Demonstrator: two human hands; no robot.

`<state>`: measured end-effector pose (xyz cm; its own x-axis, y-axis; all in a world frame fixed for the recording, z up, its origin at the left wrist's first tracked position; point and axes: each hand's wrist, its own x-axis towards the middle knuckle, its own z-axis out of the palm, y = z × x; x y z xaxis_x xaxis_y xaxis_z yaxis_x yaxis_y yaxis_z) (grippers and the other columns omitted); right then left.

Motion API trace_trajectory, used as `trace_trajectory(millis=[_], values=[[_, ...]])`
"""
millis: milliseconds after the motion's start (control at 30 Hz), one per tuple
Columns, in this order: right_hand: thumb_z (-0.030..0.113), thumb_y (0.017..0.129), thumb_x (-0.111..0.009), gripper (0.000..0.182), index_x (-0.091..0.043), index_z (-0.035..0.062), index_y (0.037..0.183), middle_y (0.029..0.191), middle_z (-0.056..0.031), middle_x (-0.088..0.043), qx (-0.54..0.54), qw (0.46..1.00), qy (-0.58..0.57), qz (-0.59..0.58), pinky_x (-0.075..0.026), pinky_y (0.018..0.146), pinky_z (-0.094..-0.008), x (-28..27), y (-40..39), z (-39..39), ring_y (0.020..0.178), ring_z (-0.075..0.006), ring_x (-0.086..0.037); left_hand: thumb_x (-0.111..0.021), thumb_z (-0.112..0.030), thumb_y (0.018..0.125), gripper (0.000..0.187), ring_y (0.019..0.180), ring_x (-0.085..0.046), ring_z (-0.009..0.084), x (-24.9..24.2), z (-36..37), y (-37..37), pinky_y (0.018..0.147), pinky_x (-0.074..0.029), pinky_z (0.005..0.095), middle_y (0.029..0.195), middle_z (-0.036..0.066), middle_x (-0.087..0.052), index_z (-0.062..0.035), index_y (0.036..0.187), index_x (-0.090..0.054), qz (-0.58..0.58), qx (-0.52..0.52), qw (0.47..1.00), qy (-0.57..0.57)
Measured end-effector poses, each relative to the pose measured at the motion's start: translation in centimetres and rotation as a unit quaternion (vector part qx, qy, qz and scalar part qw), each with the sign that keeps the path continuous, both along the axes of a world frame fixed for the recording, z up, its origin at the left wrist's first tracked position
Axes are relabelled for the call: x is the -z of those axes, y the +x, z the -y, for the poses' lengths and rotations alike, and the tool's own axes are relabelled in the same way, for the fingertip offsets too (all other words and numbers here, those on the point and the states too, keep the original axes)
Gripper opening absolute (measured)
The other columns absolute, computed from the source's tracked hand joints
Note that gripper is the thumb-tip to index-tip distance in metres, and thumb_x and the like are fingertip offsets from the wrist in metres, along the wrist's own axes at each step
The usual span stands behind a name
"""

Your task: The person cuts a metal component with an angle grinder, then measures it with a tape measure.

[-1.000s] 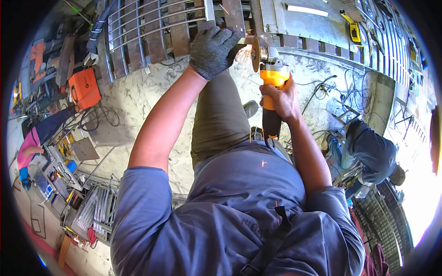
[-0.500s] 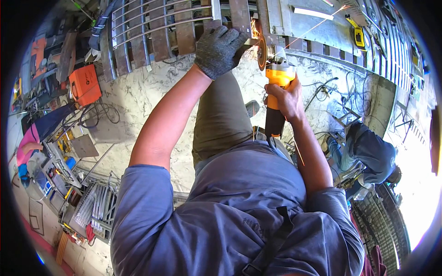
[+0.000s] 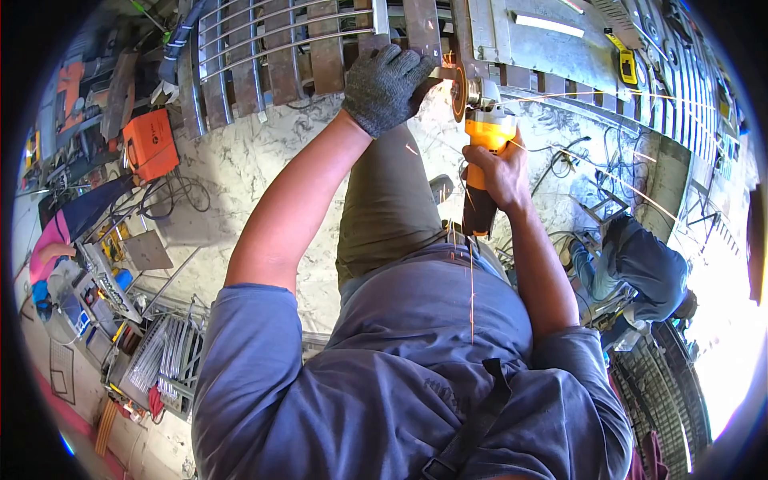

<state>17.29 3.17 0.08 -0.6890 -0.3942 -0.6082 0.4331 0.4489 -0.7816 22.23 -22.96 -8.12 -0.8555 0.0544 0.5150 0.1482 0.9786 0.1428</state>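
Note:
My right hand (image 3: 502, 172), bare, is wrapped round the yellow and black body of an angle grinder (image 3: 490, 130). The grinder's disc (image 3: 459, 94) stands on edge against the end of a short metal piece (image 3: 442, 73), and sparks come off there. In a dark grey knitted glove, my left hand (image 3: 387, 90) is closed on that metal piece, just left of the disc. Most of the piece is hidden under the glove. Beside the glove, the slatted metal bench (image 3: 324, 64) carries a frame of thin bent metal bars (image 3: 280, 44).
A yellow tape measure (image 3: 626, 66) lies on the bench at the right. On the floor are an orange case (image 3: 150, 144) and loose cables (image 3: 564, 164). A co-worker (image 3: 644, 260) bends over at the right; another person in pink (image 3: 52, 248) is at the left.
Both hands, the grinder and the metal piece appear slightly further right. The bright flare by the disc has shrunk, and spark streaks now spread right and down toward my shirt.

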Motion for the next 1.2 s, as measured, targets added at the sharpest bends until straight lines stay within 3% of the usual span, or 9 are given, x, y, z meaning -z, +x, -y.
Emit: trace_trajectory(millis=[333, 633, 933, 1033, 1200], values=[[0.008, 0.084, -0.082, 0.055, -0.052, -0.0001, 0.129, 0.099, -0.0126, -0.070, 0.008, 1.000, 0.007, 0.018, -0.064, 0.065, -0.0382, 0.7, 0.2, -0.1, 0.076, -0.0219, -0.072, -0.075, -0.041, 0.097, 0.036, 0.105, -0.068, 0.0268, 0.1, -0.1, 0.0, 0.097, -0.051, 0.0494, 0.115, 0.002, -0.074, -0.0193, 0.126, -0.080, -0.006, -0.003, 1.000, 0.003], [0.008, 0.083, -0.083, 0.057, -0.052, -0.0003, 0.129, 0.098, -0.0127, -0.070, 0.006, 1.000, 0.002, 0.010, -0.063, 0.067, -0.0379, 0.9, 0.2, -0.2, 0.075, -0.0226, -0.073, -0.075, -0.041, 0.098, 0.033, 0.101, -0.067, 0.0260, 0.4, 0.0, -0.1, 0.090, -0.053, 0.0476, 0.108, 0.001, -0.071, -0.0205, 0.124, -0.080, -0.004, -0.003, 1.000, 0.003], [0.009, 0.083, -0.083, 0.056, -0.054, -0.0010, 0.129, 0.100, -0.0129, -0.072, -0.010, 0.999, 0.030, 0.000, -0.064, 0.071, -0.0386, 1.7, 0.9, -1.4, 0.081, -0.0235, -0.074, -0.075, -0.042, 0.098, 0.039, 0.110, -0.067, 0.0298, -0.1, 0.0, 0.2, 0.102, -0.051, 0.0498, 0.118, 0.003, -0.074, -0.0205, 0.130, -0.079, 0.019, -0.007, 0.999, -0.028], [0.008, 0.083, -0.083, 0.055, -0.055, -0.0007, 0.129, 0.101, -0.0131, -0.072, -0.007, 1.000, 0.014, 0.009, -0.064, 0.071, -0.0391, 0.7, 0.9, -2.3, 0.081, -0.0237, -0.074, -0.074, -0.035, 0.101, 0.033, 0.107, -0.072, 0.0344, -1.2, 0.4, -0.4, 0.099, -0.056, 0.0473, 0.117, 0.009, -0.077, -0.0150, 0.127, -0.080, 0.049, -0.001, 0.999, -0.014], [0.006, 0.084, -0.082, 0.053, -0.055, -0.0004, 0.129, 0.099, -0.0120, -0.070, 0.015, 1.000, -0.009, 0.023, -0.064, 0.069, -0.0398, -2.6, -0.3, -2.5, 0.076, -0.0228, -0.073, -0.067, -0.035, 0.109, 0.034, 0.114, -0.074, 0.0402, -4.0, 2.1, -1.9, 0.101, -0.059, 0.0481, 0.125, 0.018, -0.079, -0.0090, 0.128, -0.079, 0.242, 0.022, 0.954, 0.175]])
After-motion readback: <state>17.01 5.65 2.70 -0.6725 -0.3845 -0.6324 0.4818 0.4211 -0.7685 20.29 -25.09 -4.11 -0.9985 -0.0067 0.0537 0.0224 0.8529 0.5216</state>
